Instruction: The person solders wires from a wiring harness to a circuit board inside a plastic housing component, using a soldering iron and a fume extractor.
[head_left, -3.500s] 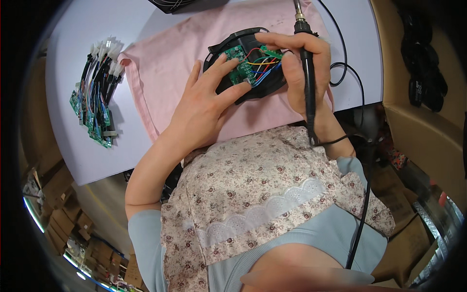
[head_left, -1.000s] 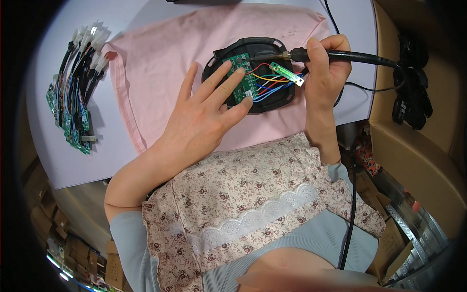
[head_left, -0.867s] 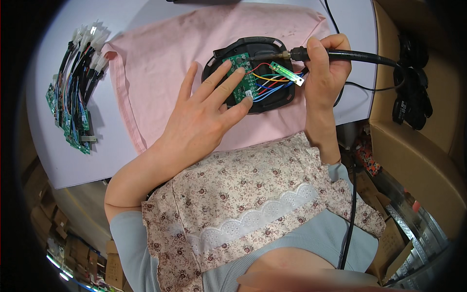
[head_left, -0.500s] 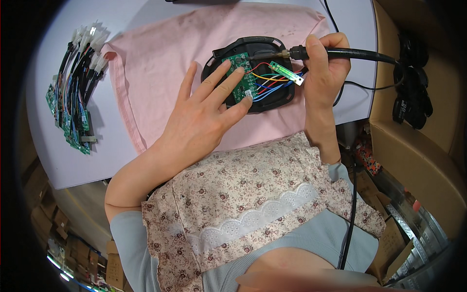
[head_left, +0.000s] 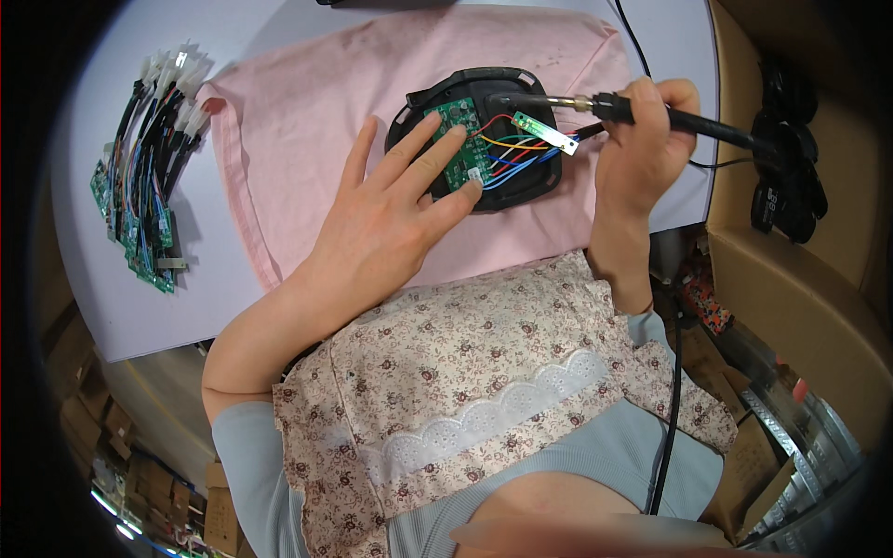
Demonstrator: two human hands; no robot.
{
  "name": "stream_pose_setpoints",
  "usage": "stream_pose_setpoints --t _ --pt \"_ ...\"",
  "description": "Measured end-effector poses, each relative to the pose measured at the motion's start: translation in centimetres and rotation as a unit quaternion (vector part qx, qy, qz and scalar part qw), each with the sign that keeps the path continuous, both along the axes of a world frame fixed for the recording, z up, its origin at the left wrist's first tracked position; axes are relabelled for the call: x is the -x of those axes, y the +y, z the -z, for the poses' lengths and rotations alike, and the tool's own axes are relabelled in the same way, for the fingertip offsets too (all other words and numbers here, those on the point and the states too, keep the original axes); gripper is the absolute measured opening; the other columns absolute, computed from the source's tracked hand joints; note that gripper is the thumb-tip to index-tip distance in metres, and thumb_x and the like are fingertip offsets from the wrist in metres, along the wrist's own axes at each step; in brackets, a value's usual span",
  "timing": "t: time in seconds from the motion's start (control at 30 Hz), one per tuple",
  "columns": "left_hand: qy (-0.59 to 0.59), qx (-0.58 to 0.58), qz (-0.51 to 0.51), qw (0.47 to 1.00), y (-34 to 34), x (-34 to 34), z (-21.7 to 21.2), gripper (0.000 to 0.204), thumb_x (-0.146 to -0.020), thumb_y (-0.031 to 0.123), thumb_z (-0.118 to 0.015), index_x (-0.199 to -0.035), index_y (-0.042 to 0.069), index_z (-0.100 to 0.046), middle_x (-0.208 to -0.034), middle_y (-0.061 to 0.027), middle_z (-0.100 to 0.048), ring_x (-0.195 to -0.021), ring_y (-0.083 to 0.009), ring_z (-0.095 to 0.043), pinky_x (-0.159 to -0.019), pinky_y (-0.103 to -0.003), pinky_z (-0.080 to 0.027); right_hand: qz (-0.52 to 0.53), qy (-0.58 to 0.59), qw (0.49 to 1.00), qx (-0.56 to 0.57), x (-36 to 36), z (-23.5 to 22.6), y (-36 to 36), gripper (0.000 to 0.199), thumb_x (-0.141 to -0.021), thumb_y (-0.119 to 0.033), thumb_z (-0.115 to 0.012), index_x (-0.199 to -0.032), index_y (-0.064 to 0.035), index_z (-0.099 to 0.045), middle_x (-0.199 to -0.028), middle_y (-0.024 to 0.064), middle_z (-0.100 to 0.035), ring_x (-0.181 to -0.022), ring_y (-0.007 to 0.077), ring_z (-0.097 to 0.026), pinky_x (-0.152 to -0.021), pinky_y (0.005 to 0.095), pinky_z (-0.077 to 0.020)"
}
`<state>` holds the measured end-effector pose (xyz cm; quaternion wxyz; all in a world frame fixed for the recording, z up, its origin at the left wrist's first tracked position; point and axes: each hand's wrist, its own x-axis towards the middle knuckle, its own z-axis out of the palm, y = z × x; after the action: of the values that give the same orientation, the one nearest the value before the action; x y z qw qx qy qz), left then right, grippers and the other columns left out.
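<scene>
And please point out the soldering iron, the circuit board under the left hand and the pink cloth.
Soldering iron (head_left: 611, 107): head view, front of its black handle.
Circuit board (head_left: 467, 154): head view, middle of its green face.
Pink cloth (head_left: 302, 139): head view, its flat left part.

Workshop indicated: soldering iron (head_left: 614, 107) held in right fingers (head_left: 684, 94); wired boards (head_left: 144, 209) heaped left of left fingers (head_left: 407, 143); carton (head_left: 795, 288) seen right of both.

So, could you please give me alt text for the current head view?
A person's right hand holds a soldering iron over a black housing, while the left hand rests fingertips on the green circuit board inside it. The housing lies on a pink cloth; a bundle of wired boards lies to the left.
</scene>
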<state>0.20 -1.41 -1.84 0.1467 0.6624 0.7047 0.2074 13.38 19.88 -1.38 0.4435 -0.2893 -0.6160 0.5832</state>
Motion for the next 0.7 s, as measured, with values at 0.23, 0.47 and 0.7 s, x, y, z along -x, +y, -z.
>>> stream_pose_setpoints --t 0.23,0.47,0.7 --pt "-0.003 0.001 0.001 1.0 0.0 0.1 -0.2 0.035 -0.088 0.012 -0.07 -0.123 0.015 -0.071 -0.155 -0.016 -0.049 -0.148 -0.036 -0.04 -0.122 -0.062 -0.022 -0.039 0.023 0.996 -0.071 -2.3 -0.4 -2.1 0.022 -0.095 -0.004 -0.064 -0.086 -0.0064 -0.044 -0.068 -0.0025 -0.046 -0.06 0.0043 -0.038 -0.056 0.022 -0.0326" --pt "0.007 0.004 0.002 1.0 0.0 -0.1 -0.1 0.035 -0.089 0.011 -0.067 -0.124 0.016 -0.07 -0.156 -0.0163 -0.047 -0.149 -0.0363 -0.039 -0.122 -0.062 -0.022 -0.083 -0.049 0.99 -0.098 -2.6 0.2 -3.0 0.02 -0.094 -0.003 -0.066 -0.087 -0.0046 -0.048 -0.067 -0.002 -0.049 -0.06 0.0036 -0.04 -0.054 0.0232 -0.0317" --pt "0.006 0.012 0.006 1.0 0.0 -0.2 0.0 0.036 -0.089 0.008 -0.065 -0.124 0.015 -0.068 -0.158 -0.0168 -0.045 -0.15 -0.0362 -0.037 -0.123 -0.063 -0.021 -0.079 -0.08 0.986 -0.123 -2.9 0.6 -2.6 0.022 -0.094 -0.004 -0.068 -0.083 -0.005 -0.049 -0.066 -0.0031 -0.05 -0.058 0.0038 -0.042 -0.053 0.0233 -0.0334"
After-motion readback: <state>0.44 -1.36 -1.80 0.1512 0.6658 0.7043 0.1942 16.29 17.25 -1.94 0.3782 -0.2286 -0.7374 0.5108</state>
